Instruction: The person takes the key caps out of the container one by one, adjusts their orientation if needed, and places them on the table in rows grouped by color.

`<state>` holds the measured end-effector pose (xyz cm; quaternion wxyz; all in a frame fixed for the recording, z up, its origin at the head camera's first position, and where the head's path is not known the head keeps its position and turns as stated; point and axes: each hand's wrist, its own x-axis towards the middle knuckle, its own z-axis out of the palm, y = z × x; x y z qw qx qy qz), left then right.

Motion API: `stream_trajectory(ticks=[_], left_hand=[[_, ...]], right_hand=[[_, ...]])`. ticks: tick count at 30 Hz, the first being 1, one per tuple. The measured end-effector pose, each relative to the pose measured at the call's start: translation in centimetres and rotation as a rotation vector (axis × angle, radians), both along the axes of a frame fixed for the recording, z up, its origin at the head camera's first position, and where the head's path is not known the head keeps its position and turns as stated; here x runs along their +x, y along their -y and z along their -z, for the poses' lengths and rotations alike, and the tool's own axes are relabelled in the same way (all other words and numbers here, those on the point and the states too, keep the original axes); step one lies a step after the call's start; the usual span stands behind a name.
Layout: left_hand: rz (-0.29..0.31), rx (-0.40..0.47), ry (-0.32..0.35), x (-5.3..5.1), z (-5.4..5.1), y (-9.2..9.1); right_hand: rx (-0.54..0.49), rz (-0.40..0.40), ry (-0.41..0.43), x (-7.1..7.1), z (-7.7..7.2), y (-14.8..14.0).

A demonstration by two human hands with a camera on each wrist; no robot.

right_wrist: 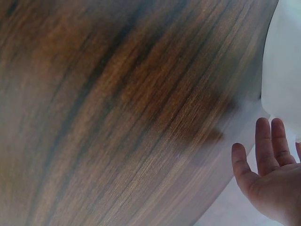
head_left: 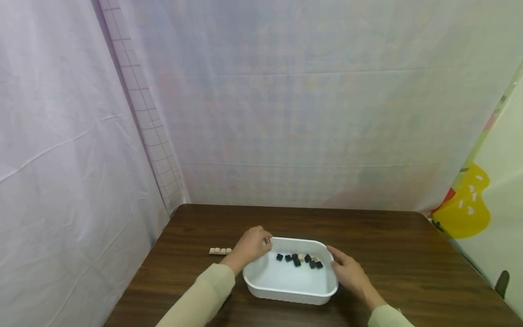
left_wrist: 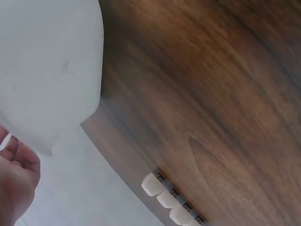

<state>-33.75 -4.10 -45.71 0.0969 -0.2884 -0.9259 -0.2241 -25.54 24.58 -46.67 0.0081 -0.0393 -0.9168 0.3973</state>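
Observation:
A white plastic basin (head_left: pixel 290 297) stands near the table's front, with several small black keycaps (head_left: pixel 297 263) and a few cream ones (head_left: pixel 301 257) scattered inside. My left hand (head_left: pixel 250 245) is over its far left corner, fingers curled, and pinches a small brown-and-white piece (head_left: pixel 267 240), partly hidden by the fingers. On the right side my right hand (head_left: pixel 350 273) holds the basin's rim, thumb over the edge and fingers along the outer wall. Left of the basin lies a short row of cream keycaps (head_left: pixel 219 251), whose dark undersides show in the left wrist view.
The dark wooden table (head_left: pixel 380 240) reaches back to a pale curtain (head_left: pixel 302 136). Another white curtain (head_left: pixel 65 181) hangs at the left. A pale wall covering with a yellow shape (head_left: pixel 466 213) borders the right edge.

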Motion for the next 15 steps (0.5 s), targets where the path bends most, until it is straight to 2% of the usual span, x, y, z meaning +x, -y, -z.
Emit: stream_trajectory(ticks=[7,12,15], left_hand=[[-0.073,0.2,0.122,-0.3,-0.5,1.4],[-0.115,0.323,0.143,-0.3,-0.5,2.8],[-0.149,0.394,0.129,-0.4,-0.5,3.8]], right_hand=[[-0.007,0.002,0.0,0.1,0.0,0.0],[-0.006,0.009,0.003,0.1,0.0,0.1],[-0.008,0.012,0.006,0.0,0.0,0.1]])
